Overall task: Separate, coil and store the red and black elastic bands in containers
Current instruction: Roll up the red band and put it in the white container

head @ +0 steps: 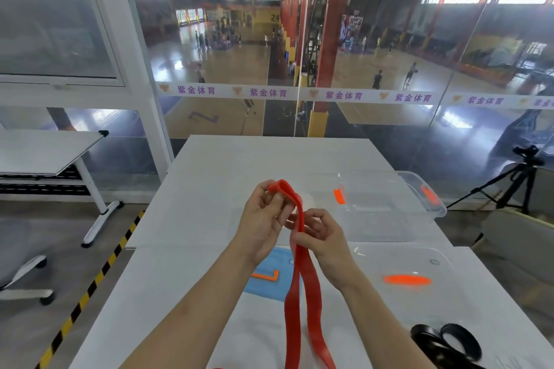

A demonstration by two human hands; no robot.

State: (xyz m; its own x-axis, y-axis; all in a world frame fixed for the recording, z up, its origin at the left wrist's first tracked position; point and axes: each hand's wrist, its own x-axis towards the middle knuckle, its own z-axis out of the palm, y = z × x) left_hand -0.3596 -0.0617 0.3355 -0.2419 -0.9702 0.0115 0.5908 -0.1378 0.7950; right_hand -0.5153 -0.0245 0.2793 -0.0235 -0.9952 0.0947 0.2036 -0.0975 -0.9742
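The red elastic band (299, 275) is held up over the white table (209, 165), its top folded over the left hand's (263, 219) fingers while the right hand (320, 237) pinches both strands just below; the tails hang toward the person. Coiling looks just begun. The black band (443, 341) lies loosely looped at the near right. Next, winding the tails round the fold needs steady tension. The clear container (419, 189) beyond seems empty, though glare obscures it.
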